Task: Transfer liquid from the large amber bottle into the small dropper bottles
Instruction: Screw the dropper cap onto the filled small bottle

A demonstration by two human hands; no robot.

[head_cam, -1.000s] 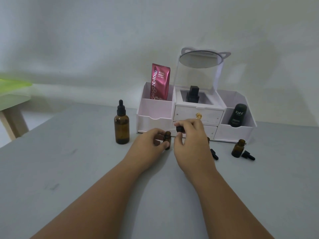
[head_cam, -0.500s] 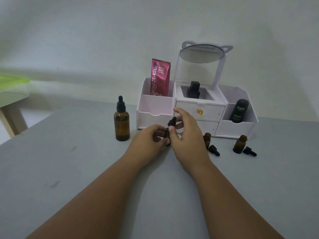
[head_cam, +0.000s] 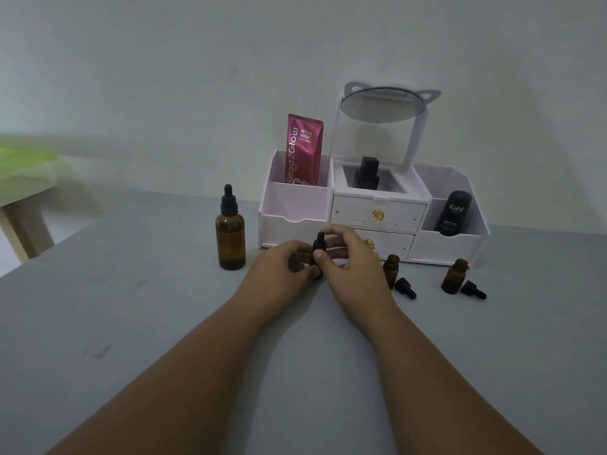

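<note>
Small amber glass dropper bottle point(head_cam: 317, 272) — black cap point(head_cam: 319, 244) on top — gripped: left hand point(head_cam: 282, 269) fingers curled round body, right hand point(head_cam: 353, 264) fingers pinching cap. Fill level indiscernible.

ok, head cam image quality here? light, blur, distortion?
Head view: dim, bluish light; soft forearm shadows on the table; green thing at the left edge blurred; pouch and black tube labels readable; small bottle between left hand and right hand nearly lost in the dark; no glare.

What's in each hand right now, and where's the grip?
The left hand grips a small dropper bottle by its body; right hand pinches its black dropper cap.
</note>
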